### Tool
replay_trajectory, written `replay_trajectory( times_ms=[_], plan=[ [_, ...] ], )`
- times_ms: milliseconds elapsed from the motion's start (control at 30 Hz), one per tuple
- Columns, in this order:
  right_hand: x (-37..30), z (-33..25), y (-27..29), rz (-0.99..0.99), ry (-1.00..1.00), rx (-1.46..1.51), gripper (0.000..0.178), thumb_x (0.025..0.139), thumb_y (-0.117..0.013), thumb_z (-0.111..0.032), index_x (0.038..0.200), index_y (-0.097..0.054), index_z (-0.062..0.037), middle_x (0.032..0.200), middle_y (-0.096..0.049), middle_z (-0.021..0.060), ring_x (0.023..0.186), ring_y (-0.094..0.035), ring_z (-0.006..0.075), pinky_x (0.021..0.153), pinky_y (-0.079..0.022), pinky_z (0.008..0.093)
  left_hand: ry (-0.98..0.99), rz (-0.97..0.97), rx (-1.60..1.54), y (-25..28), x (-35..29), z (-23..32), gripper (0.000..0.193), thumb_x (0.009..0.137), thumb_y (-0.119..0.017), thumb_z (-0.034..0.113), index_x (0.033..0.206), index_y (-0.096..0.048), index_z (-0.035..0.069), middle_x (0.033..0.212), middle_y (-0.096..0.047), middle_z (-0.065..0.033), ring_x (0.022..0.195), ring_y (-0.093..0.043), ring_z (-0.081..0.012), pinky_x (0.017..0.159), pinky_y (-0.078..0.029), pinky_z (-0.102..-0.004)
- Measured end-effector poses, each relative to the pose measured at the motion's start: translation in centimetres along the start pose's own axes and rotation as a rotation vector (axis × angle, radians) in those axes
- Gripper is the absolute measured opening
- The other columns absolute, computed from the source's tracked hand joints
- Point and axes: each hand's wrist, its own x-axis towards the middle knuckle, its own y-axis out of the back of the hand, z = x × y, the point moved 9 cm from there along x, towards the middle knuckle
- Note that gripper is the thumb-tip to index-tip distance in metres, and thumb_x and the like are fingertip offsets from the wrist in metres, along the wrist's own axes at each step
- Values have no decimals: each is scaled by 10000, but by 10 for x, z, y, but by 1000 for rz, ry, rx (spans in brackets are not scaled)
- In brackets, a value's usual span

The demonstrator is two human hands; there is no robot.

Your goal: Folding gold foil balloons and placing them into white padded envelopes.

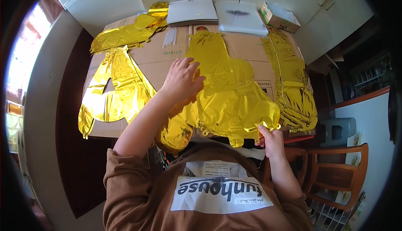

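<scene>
A flat, uninflated gold foil balloon (228,80) lies in front of me, its near end reaching past the front edge of the cardboard surface. At its lower right corner, my right hand (271,142) pinches the foil edge between thumb and fingers. Over the balloon's left side, my left hand (182,78) has its thumb and fingers apart and grips nothing; whether it touches the foil I cannot tell. More gold foil (178,126) hangs down under my left forearm. To the left lies another foil balloon (121,88), with two legs and a triangular hole.
Cardboard (157,57) covers the table. Further foil balloons lie at the far left (121,37) and along the right (293,84). At the back are white straws (169,37), a white flat stack (192,12), a clear plastic bag (241,19) and a small carton (279,17). A wooden chair (339,172) stands right.
</scene>
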Motion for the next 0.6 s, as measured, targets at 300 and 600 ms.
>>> replay_trajectory(
  times_ms=[300,600],
  plan=[
    [3,-4,-1,-12,29,24,226,967,-697,-235,959,-676,-10,705,-690,41,490,-654,126,412,-440,218,-127,46,-93,-26,2,-1,472,881,-725,271,1267,-616,24,1333,-588,-193,1298,-519,-407,1114,-398,-496],
    [0,-2,-2,-24,12,48,225,967,-699,-234,985,-681,-11,724,-694,44,490,-647,124,413,-431,211,-133,72,-111,-23,-1,-1,467,885,-727,272,1267,-623,25,1332,-600,-203,1294,-528,-416,1095,-417,-504]
  ],
)
